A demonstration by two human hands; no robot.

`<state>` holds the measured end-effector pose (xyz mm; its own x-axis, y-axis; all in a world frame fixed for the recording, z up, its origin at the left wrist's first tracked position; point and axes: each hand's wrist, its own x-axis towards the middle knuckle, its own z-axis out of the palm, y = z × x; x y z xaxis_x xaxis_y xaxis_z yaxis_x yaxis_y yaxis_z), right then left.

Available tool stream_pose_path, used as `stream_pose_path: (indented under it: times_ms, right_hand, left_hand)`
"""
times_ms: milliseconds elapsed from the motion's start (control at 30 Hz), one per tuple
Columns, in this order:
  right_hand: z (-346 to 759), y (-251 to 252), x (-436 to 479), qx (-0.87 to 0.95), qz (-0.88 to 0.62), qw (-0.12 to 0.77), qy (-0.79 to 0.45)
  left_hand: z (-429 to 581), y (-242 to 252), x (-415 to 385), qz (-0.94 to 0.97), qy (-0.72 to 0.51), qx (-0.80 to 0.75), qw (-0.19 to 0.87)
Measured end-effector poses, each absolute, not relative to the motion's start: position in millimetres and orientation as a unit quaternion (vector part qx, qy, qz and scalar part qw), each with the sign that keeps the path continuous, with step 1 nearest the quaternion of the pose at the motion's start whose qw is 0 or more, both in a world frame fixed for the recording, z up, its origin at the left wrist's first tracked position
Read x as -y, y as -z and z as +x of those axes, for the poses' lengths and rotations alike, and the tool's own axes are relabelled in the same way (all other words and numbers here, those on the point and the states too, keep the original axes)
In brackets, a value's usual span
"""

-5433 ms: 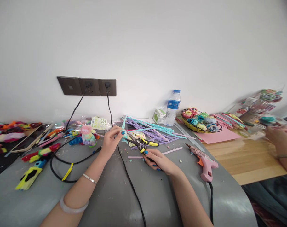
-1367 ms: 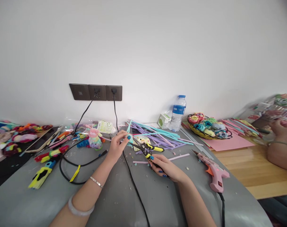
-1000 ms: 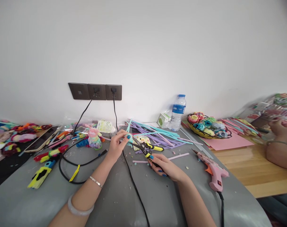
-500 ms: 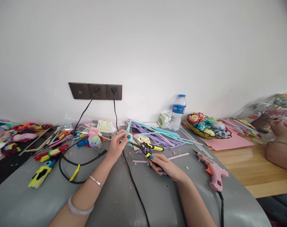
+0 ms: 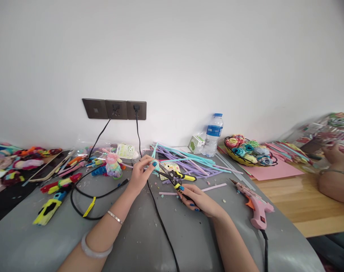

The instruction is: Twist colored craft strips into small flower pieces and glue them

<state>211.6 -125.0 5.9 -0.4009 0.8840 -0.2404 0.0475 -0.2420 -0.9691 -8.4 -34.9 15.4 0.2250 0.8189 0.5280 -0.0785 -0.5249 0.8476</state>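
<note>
My left hand (image 5: pixel 139 173) pinches a light blue pipe cleaner (image 5: pixel 154 155) that sticks up from my fingers over the grey table mat (image 5: pixel 138 241). My right hand (image 5: pixel 198 200) grips the handles of yellow-and-black pliers (image 5: pixel 174 176), whose open jaws point at the pipe cleaner just beside my left fingertips. A pile of purple and light blue pipe cleaners (image 5: pixel 188 158) lies right behind both hands. A loose pink piece (image 5: pixel 214 187) rests on the mat to the right of the pliers.
A pink glue gun (image 5: pixel 255 206) lies at right, its cord running off the front. Black cables (image 5: pixel 157 219) come from the wall sockets (image 5: pixel 115 109). Behind stand a water bottle (image 5: pixel 213 135), a small green box (image 5: pixel 196 144), a basket of woven flowers (image 5: pixel 249 151). Colourful craft pieces (image 5: pixel 47 185) crowd the left. Another person's hand (image 5: pixel 334 156) works at far right.
Since the oldest frame my view has shifted slightly, moving everything right in the picture. Both hands keep the same hold on the pipe cleaner and the pliers; almost nothing moves in the last second.
</note>
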Motion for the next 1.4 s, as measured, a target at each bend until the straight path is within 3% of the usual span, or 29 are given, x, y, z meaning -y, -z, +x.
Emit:
stream_pose_path:
  times_ms: [833, 1400]
  right_hand:
    - [209, -6, 125, 0.528, -0.452, 0.328, -0.640]
    - [209, 5, 126, 0.492, -0.459, 0.401, -0.622]
  left_hand:
    - [-6, -9, 28, 0.579, -0.584, -0.370, 0.433]
    - [-5, -10, 29, 0.507, -0.593, -0.371, 0.504]
